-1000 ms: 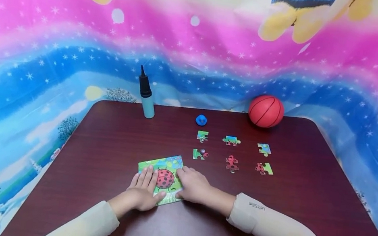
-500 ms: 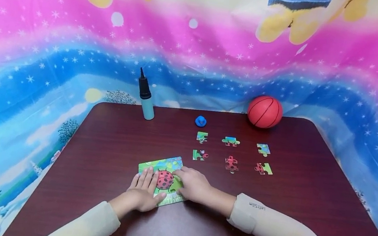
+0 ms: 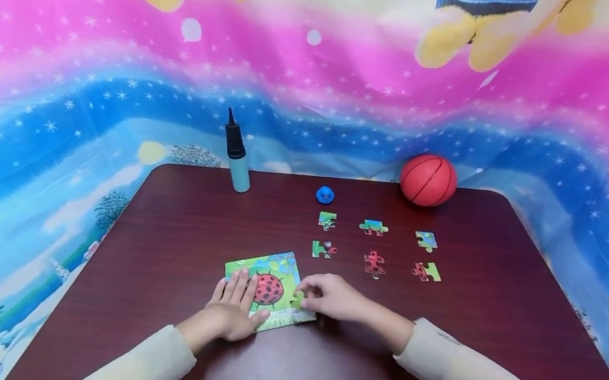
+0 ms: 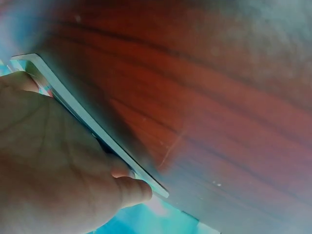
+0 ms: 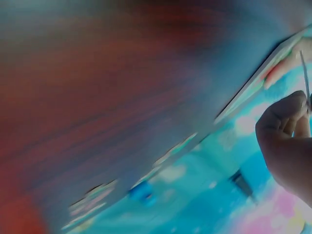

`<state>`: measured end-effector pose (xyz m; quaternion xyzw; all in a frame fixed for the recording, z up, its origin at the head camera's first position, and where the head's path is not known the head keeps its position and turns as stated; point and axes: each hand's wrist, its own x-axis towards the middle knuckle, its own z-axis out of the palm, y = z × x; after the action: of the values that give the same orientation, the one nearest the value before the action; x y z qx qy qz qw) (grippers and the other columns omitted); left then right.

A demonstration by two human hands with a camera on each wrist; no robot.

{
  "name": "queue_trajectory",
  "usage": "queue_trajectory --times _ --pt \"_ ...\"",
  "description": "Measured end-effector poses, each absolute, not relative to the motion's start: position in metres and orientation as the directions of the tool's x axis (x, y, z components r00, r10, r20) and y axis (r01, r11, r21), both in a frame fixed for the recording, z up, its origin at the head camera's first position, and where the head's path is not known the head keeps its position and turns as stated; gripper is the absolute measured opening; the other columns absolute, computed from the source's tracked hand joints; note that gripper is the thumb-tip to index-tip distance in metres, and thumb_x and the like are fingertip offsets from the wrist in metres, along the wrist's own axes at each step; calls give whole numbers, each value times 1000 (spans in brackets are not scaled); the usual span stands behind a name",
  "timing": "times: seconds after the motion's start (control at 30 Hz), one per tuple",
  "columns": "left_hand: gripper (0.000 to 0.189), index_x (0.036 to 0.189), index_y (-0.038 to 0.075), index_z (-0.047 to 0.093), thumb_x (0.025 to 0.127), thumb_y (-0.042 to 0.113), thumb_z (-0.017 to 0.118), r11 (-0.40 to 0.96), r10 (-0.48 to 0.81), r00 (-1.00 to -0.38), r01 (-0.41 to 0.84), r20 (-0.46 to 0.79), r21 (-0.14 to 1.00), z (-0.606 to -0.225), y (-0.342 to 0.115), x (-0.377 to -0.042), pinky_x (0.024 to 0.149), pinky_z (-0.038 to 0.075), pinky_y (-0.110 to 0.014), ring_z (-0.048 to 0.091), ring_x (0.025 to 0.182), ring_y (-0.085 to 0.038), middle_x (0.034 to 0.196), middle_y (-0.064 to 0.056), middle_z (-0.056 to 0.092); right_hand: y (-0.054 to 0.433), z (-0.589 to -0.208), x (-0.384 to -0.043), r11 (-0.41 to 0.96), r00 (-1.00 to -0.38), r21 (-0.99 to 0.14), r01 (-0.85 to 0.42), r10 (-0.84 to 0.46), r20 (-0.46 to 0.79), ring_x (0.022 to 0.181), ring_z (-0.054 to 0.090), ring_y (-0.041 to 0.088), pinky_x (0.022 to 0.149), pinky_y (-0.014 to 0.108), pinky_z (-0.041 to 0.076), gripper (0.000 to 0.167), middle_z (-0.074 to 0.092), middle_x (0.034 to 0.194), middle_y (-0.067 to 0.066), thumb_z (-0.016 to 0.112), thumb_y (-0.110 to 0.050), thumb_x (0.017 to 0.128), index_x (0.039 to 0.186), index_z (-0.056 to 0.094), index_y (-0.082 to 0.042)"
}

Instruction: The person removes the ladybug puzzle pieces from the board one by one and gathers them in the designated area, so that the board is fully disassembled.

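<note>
A square ladybug puzzle (image 3: 268, 289) lies at an angle on the table. My left hand (image 3: 230, 310) rests flat on its left part, fingers extended and thumb near the front edge. In the left wrist view, the puzzle's thin edge (image 4: 92, 124) shows beside the left hand (image 4: 53, 161). Over the puzzle's right side, my right hand (image 3: 337, 298) pinches a green puzzle piece (image 3: 297, 299) between thumb and fingers. The right wrist view shows the pinched piece edge-on as a thin strip (image 5: 304, 73) in the right hand (image 5: 290, 141).
Several loose puzzle pieces (image 3: 374, 263) lie in two rows beyond my right hand. Along the table's far side stand a teal and black hand pump (image 3: 239, 170), a small blue object (image 3: 325, 195) and a red mini basketball (image 3: 428, 180). A printed cloth hangs behind.
My right hand has drawn back to the right and lifted, and a green puzzle piece now shows between its fingertips. The left hand keeps its place on the puzzle.
</note>
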<state>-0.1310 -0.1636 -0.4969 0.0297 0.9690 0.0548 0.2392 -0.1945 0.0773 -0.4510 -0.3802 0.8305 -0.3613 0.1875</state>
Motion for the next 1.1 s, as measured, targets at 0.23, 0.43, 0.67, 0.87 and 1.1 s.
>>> queue_trajectory --times 0.23,0.43,0.67,0.87,1.1 --pt "89 152 17 -7 88 75 14 992 83 -891 30 -446 125 -500 -165 -129 112 -10 -49 -20 141 -27 155 -7 -21 144 -448 -201 531 -645 -799 -282 -722 -252 58 52 11 53 27 45 8 58 68 -4 63 -9 86 93 67 -12" --pt "90 152 16 -7 87 75 14 991 96 -894 43 -438 129 -503 -166 -130 112 -10 -50 -20 141 -29 155 -9 -21 209 -437 -205 582 -684 -801 -137 -641 -349 58 57 15 51 31 47 11 61 67 3 68 -7 83 94 67 -4" --pt "90 151 17 -8 87 75 14 991 93 -890 39 -446 129 -499 -166 -131 112 -10 -50 -20 141 -28 155 -8 -22 271 -430 -208 605 -745 -796 1 -530 -405 54 46 14 50 29 41 15 45 59 0 67 0 82 95 64 6" --pt "89 152 16 -7 88 74 13 991 90 -890 37 -446 126 -498 -167 -131 111 -12 -50 -20 141 -28 155 -9 -21 290 -434 -214 761 -813 -641 -103 -435 -386 55 50 13 51 29 42 11 52 60 -2 70 -2 78 89 67 -1" --pt "87 152 14 -4 90 71 16 989 95 -889 33 -448 144 -492 -162 -128 111 -11 -50 -19 142 -28 156 -9 -19 289 -436 -215 881 -858 -347 -323 -427 -286 64 49 12 59 32 42 9 60 74 -4 71 -8 74 83 69 -10"
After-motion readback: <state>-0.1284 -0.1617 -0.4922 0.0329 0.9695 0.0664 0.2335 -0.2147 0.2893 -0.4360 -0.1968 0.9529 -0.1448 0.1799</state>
